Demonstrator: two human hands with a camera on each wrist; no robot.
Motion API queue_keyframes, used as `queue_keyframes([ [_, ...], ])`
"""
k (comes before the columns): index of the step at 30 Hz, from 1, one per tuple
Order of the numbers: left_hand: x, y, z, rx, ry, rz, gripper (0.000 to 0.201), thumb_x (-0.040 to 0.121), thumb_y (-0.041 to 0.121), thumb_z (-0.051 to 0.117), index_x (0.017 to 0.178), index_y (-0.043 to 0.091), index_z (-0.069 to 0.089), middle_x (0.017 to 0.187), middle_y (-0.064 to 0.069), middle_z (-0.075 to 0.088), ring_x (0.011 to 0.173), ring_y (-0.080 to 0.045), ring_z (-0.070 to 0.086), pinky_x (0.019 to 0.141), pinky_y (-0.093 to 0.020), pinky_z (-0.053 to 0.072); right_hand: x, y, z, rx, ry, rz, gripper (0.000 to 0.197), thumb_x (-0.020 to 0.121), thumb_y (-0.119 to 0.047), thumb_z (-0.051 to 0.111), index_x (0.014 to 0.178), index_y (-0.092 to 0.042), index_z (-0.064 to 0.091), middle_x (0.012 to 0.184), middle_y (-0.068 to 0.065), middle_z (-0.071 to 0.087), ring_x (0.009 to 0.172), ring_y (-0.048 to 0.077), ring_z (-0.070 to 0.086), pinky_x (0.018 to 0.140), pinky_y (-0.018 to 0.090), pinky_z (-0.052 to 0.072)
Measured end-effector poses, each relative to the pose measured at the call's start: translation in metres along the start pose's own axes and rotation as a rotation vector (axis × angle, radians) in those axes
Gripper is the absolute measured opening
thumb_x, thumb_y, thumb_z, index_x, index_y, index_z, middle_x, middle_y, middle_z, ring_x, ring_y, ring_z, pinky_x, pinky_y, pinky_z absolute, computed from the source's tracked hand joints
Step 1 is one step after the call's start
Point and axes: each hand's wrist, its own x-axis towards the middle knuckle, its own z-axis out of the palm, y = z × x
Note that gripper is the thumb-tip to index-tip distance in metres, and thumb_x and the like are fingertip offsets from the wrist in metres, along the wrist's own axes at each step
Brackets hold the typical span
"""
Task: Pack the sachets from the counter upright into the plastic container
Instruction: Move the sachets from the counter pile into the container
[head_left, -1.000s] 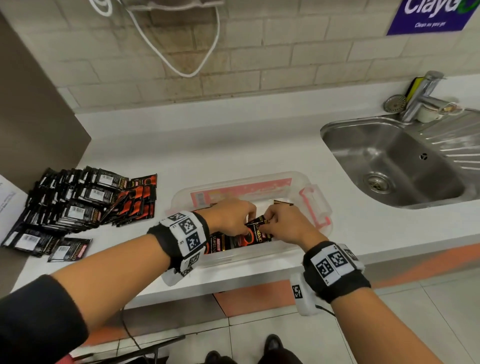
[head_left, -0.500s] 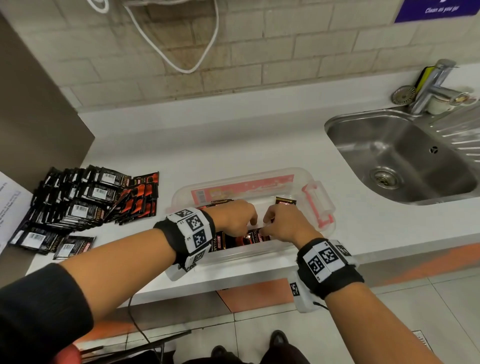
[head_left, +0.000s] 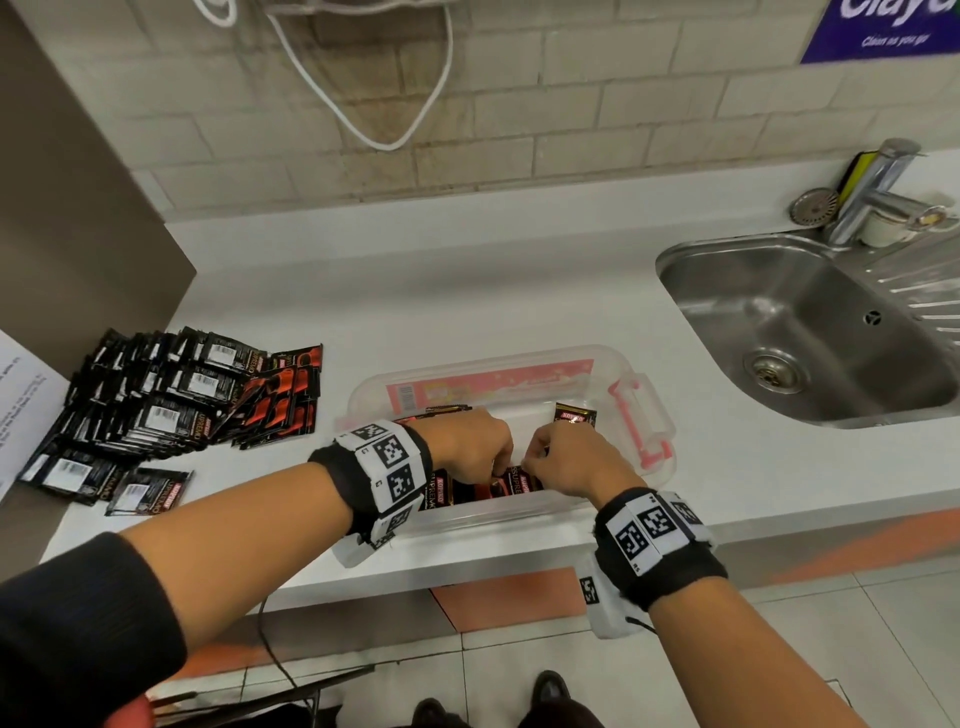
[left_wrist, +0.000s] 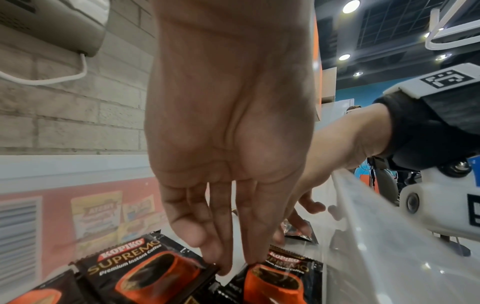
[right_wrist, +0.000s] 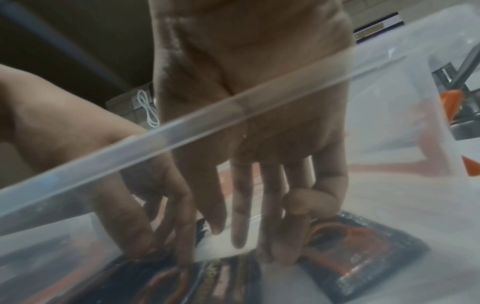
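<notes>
Both hands (head_left: 470, 449) inside container (head_left: 647, 410), fingertips on sachets (left_wrist: 145, 269)

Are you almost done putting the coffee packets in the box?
Not nearly. A few sachets are already inside the plastic container. The left hand and the right hand are arranging those now. A big pile of sachets waits on the counter.

Sachets (head_left: 470, 491) under both hands — hidden; blue sign (head_left: 883, 28) cut off.
</notes>
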Motion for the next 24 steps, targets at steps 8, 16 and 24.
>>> queue_keyframes([
  [8, -0.005, 0.002, -0.001, 0.007, -0.055, 0.005, 0.035, 0.098, 0.006, 0.049, 0.128, 0.013, 0.065, 0.129, -0.006, 0.063, 0.115, -0.025, 0.059, 0.099, -0.037, 0.051, -0.001, -0.001, 0.001, -0.002, 0.012, 0.01, 0.006, 0.092, -0.033, 0.063, 0.086, -0.031, 0.062, 0.1, -0.004, 0.067, 0.096, 0.021, 0.064, 0.091, 0.043, 0.055],
  [16, -0.032, -0.003, -0.009, 0.026, 0.142, 0.048, 0.036, 0.1, 0.023, 0.056, 0.135, 0.016, 0.059, 0.127, -0.007, 0.062, 0.118, -0.025, 0.054, 0.097, -0.04, 0.049, 0.0, 0.002, 0.001, -0.045, 0.148, -0.057, 0.011, 0.093, -0.028, 0.059, 0.082, -0.031, 0.061, 0.086, -0.007, 0.065, 0.08, 0.016, 0.063, 0.076, 0.037, 0.056],
  [24, -0.09, -0.059, 0.009, -0.408, 0.62, 0.028, 0.029, 0.097, 0.022, 0.058, 0.124, 0.018, 0.068, 0.103, 0.01, 0.069, 0.084, 0.004, 0.057, 0.083, -0.014, 0.046, -0.011, -0.051, 0.002, 0.075, 0.36, -0.272, 0.012, 0.095, -0.025, 0.06, 0.085, -0.025, 0.067, 0.075, -0.01, 0.066, 0.068, 0.011, 0.062, 0.061, 0.027, 0.049],
])
